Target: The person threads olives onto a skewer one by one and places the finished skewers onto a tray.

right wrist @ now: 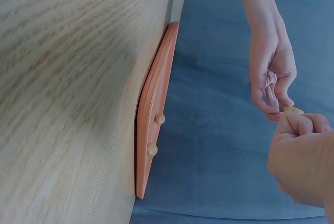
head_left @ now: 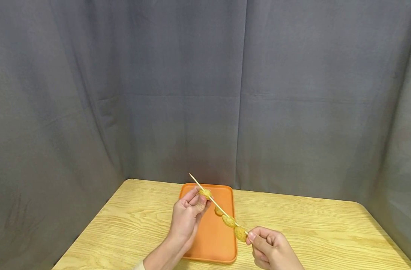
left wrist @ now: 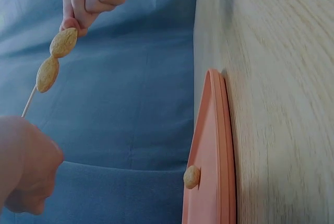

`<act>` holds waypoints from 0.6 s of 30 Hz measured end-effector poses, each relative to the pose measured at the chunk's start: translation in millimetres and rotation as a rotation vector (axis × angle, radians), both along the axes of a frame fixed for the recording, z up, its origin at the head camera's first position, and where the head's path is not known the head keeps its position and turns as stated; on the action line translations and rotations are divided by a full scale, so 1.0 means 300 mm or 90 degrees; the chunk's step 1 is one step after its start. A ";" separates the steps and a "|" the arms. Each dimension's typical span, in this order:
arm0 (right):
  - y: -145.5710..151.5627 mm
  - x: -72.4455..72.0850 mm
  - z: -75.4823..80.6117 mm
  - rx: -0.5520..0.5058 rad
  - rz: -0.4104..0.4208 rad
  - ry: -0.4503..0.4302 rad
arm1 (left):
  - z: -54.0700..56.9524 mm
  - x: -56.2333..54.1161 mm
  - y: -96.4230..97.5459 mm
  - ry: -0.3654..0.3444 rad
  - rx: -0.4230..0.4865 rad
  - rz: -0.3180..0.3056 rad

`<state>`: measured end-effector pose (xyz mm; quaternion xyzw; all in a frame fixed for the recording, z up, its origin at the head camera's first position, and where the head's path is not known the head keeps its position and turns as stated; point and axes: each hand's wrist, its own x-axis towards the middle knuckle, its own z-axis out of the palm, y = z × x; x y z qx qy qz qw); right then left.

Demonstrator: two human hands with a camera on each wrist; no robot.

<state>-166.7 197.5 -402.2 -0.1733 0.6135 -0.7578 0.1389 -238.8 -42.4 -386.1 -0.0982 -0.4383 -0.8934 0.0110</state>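
My right hand (head_left: 274, 247) pinches the lower end of a thin wooden skewer (head_left: 215, 204), which slants up to the left. Two golden-brown fried balls (head_left: 229, 221) sit side by side on it close to those fingers; the left wrist view shows the same pair (left wrist: 63, 43). Farther up, my left hand (head_left: 186, 221) holds another such ball (head_left: 205, 193) between thumb and fingers. The skewer crosses this ball in the head view, its pointed tip showing beyond it. In the right wrist view the right hand (right wrist: 302, 156) mostly hides the skewer.
Beneath the hands lies an orange rectangular tray (head_left: 210, 247) with a raised rim, on a wood-grain table (head_left: 310, 221). Two loose balls (right wrist: 159, 119) rest on the tray in the right wrist view. Grey curtains (head_left: 185, 93) hang behind the table and along both sides.
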 end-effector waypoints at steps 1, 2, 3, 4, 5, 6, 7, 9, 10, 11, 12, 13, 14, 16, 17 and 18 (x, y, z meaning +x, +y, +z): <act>-0.001 0.000 -0.001 0.000 0.001 0.000 | 0.000 0.003 0.001 -0.002 0.000 0.000; -0.002 0.000 -0.001 0.000 0.002 0.001 | 0.001 0.005 0.003 -0.003 0.001 -0.001; -0.003 0.000 -0.002 -0.001 0.003 0.001 | 0.001 0.008 0.004 -0.003 0.001 -0.002; -0.003 0.001 -0.003 -0.002 0.004 0.002 | 0.002 0.010 0.005 -0.003 0.001 -0.003; -0.004 0.001 -0.004 -0.003 0.005 0.002 | 0.003 0.012 0.007 -0.003 0.001 -0.004; -0.004 0.001 -0.005 -0.003 0.005 0.002 | 0.003 0.015 0.008 -0.002 0.000 -0.004; -0.005 0.001 -0.006 -0.003 0.004 0.003 | 0.004 0.018 0.009 -0.001 -0.001 -0.005; -0.006 0.001 -0.007 -0.004 0.001 0.002 | 0.005 0.024 0.012 0.004 -0.002 -0.005; -0.006 0.001 -0.008 -0.004 -0.001 0.002 | 0.006 0.026 0.014 0.004 -0.002 -0.005; -0.007 0.001 -0.008 -0.004 -0.003 0.002 | 0.006 0.029 0.015 0.004 -0.003 -0.005; -0.007 0.001 -0.009 -0.005 -0.005 0.003 | 0.006 0.032 0.017 0.003 -0.004 -0.005; -0.007 0.001 -0.009 -0.005 -0.007 0.003 | 0.006 0.034 0.018 0.002 -0.004 -0.005; -0.008 0.001 -0.009 -0.006 -0.009 0.002 | 0.006 0.036 0.019 0.001 -0.004 -0.006; -0.008 0.001 -0.008 -0.005 -0.011 0.000 | 0.004 0.039 0.021 -0.004 -0.004 -0.009; -0.009 0.001 -0.007 -0.003 -0.012 -0.001 | 0.002 0.041 0.022 -0.005 -0.005 -0.011; -0.009 0.002 -0.006 -0.002 -0.012 -0.002 | 0.001 0.042 0.023 -0.006 -0.005 -0.013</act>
